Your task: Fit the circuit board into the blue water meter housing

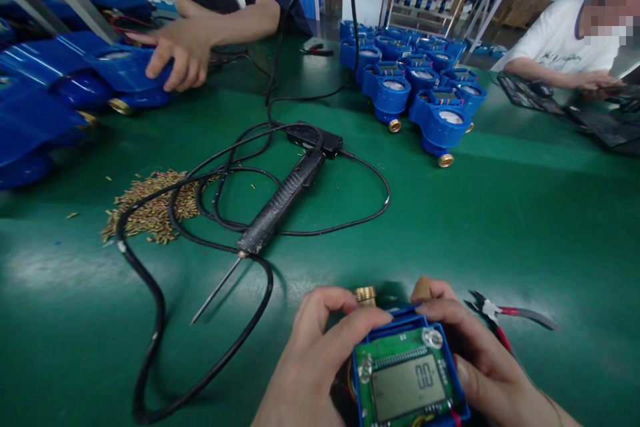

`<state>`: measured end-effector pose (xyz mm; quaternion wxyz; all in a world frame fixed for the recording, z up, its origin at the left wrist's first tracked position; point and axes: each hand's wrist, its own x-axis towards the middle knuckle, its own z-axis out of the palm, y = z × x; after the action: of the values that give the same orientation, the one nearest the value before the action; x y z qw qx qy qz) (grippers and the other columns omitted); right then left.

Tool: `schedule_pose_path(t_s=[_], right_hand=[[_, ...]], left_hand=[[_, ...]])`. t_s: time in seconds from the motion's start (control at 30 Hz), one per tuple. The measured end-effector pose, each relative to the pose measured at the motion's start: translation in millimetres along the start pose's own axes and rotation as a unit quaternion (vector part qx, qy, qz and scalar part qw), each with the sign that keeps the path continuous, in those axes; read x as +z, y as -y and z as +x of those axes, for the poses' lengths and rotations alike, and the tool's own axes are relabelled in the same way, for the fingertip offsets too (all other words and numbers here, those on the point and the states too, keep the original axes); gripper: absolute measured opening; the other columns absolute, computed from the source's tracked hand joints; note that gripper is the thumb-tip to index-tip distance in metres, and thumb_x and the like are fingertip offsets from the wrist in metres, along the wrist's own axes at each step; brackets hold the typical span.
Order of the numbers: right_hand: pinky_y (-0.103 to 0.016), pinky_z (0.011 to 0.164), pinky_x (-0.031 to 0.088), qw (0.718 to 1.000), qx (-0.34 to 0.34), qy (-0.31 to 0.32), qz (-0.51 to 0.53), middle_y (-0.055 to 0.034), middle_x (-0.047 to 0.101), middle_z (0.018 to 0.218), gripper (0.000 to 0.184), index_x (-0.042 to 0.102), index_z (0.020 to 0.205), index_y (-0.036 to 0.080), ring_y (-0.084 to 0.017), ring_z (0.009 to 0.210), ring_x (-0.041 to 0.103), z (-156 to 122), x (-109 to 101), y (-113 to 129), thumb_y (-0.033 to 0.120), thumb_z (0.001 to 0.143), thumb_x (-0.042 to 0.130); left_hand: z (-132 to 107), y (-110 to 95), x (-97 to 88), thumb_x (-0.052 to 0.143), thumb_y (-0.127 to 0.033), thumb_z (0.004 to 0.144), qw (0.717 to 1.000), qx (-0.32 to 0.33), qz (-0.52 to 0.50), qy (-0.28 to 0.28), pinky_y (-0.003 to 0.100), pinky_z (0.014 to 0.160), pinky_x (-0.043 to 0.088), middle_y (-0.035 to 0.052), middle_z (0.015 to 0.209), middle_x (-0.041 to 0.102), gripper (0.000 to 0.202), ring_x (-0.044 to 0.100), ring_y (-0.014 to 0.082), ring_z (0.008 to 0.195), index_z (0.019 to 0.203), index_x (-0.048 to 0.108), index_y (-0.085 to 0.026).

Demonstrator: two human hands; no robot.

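Both hands hold a blue water meter (361,347) low in the view, its top uncovered. Inside it sits a green circuit board with an LCD screen (410,387) that reads about "0.0". My left hand (320,350) grips its left side, the thumb on the upper edge. Around the right side and top corner, the fingers of my right hand (480,353) are closed. A brass threaded end (365,295) sticks out beyond the meter. Red-handled cutting pliers (493,310) lie just right of my right hand. To the left rests a black electric screwdriver (283,203), its bit pointing toward me.
A pile of small brass-coloured screws (155,203) lies left of the looped black cable (155,320). Blue meters (445,120) stand grouped at the back right. More blue meters (35,127) are at the left, under a co-worker's hand (183,57). Another person sits at the far right.
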<state>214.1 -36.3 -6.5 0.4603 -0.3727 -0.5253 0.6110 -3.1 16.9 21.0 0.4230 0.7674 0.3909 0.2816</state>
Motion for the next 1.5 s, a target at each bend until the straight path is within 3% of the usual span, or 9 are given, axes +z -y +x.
schedule_pose_path(t_s=[0.1, 0.37, 0.47, 0.67, 0.83, 1.03, 1.13, 1.3, 1.5], right_hand=[[-0.021, 0.094, 0.044, 1.0, 0.006, 0.011, -0.007, -0.0017, 0.037, 0.123, 0.044, 0.04, 0.139, 0.047, -0.016, 0.111, 0.044, -1, -4, -1, 0.042, 0.096, 0.051], [-0.022, 0.105, 0.039, 0.997, 0.028, 0.016, -0.067, 0.0002, 0.028, 0.139, 0.042, 0.044, 0.141, 0.04, -0.017, 0.123, 0.038, -12, -17, -5, 0.035, 0.099, 0.041], [-0.023, 0.103, 0.039, 0.988, 0.006, -0.043, -0.148, -0.0026, 0.034, 0.137, 0.047, 0.046, 0.141, 0.034, -0.02, 0.127, 0.035, -20, -21, -9, 0.05, 0.098, 0.038], [-0.037, 0.116, 0.025, 0.959, -0.032, -0.061, -0.275, -0.0029, 0.023, 0.156, 0.098, 0.025, 0.152, 0.033, -0.03, 0.144, 0.018, -27, -8, 1, 0.08, 0.071, 0.057], [-0.033, 0.099, 0.05, 0.98, -0.058, -0.09, -0.171, -0.0066, 0.043, 0.145, 0.084, 0.029, 0.149, 0.034, -0.026, 0.132, 0.044, -18, 4, 4, 0.068, 0.079, 0.062], [-0.044, 0.101, 0.048, 0.982, -0.098, -0.107, -0.12, -0.0086, 0.051, 0.136, 0.092, 0.048, 0.137, 0.031, -0.03, 0.122, 0.053, -10, -7, -13, 0.088, 0.064, 0.052], [-0.043, 0.105, 0.044, 0.989, -0.074, -0.086, -0.095, -0.0064, 0.051, 0.135, 0.086, 0.061, 0.124, 0.031, -0.028, 0.128, 0.047, -7, -19, -17, 0.091, 0.07, 0.03], [-0.04, 0.109, 0.039, 0.998, 0.036, -0.027, -0.039, -0.0045, 0.054, 0.128, 0.058, 0.071, 0.106, 0.03, -0.023, 0.129, 0.043, 20, -34, 0, 0.064, 0.096, 0.025], [-0.044, 0.108, 0.04, 0.964, 0.107, 0.227, -0.091, -0.009, 0.052, 0.129, 0.088, 0.074, 0.101, 0.021, -0.027, 0.123, 0.05, 78, -22, 39, 0.075, 0.09, 0.005]], left_hand=[[2, 1, -1.9, 0.086, -0.037, 0.057, 0.999, 0.012, -0.012, 0.033, 0.031, 0.08, 0.057, 0.0026, 0.107, 0.045, 0.065, 0.056, 0.0204, 0.098, 0.115, 0.057, -0.035], [8, -24, -7.0, 0.085, -0.027, 0.053, 0.992, -0.093, -0.053, 0.071, 0.036, 0.085, 0.055, 0.0017, 0.106, 0.047, 0.057, 0.054, 0.0214, 0.1, 0.105, 0.063, -0.031], [7, -25, -7.0, 0.085, -0.028, 0.054, 0.991, -0.101, -0.063, 0.066, 0.039, 0.089, 0.053, 0.0013, 0.108, 0.047, 0.058, 0.054, 0.0219, 0.102, 0.107, 0.063, -0.031], [2, -22, -2.6, 0.085, -0.029, 0.055, 0.991, -0.088, -0.088, 0.047, 0.04, 0.091, 0.052, 0.0015, 0.11, 0.047, 0.062, 0.054, 0.021, 0.101, 0.112, 0.06, -0.03], [0, -19, -2.1, 0.084, -0.029, 0.056, 0.995, -0.04, -0.082, 0.035, 0.04, 0.095, 0.05, 0.0037, 0.115, 0.046, 0.055, 0.051, 0.0233, 0.109, 0.107, 0.063, -0.026], [1, -13, -2.2, 0.085, -0.037, 0.055, 0.997, 0.05, -0.056, 0.0, 0.043, 0.101, 0.045, 0.0051, 0.117, 0.049, 0.061, 0.046, 0.0262, 0.116, 0.111, 0.063, -0.026], [1, -11, -2.3, 0.085, -0.039, 0.056, 0.996, 0.069, -0.052, -0.007, 0.042, 0.098, 0.046, 0.0056, 0.113, 0.049, 0.058, 0.047, 0.0257, 0.112, 0.108, 0.064, -0.024], [0, -11, -0.5, 0.085, -0.038, 0.056, 0.993, 0.094, -0.069, -0.017, 0.041, 0.1, 0.045, 0.0074, 0.114, 0.046, 0.058, 0.046, 0.0264, 0.113, 0.107, 0.064, -0.022], [0, -11, -1.3, 0.083, -0.036, 0.06, 0.988, 0.14, -0.057, -0.04, 0.041, 0.11, 0.037, 0.0085, 0.126, 0.043, 0.053, 0.039, 0.0277, 0.124, 0.108, 0.064, -0.023]])
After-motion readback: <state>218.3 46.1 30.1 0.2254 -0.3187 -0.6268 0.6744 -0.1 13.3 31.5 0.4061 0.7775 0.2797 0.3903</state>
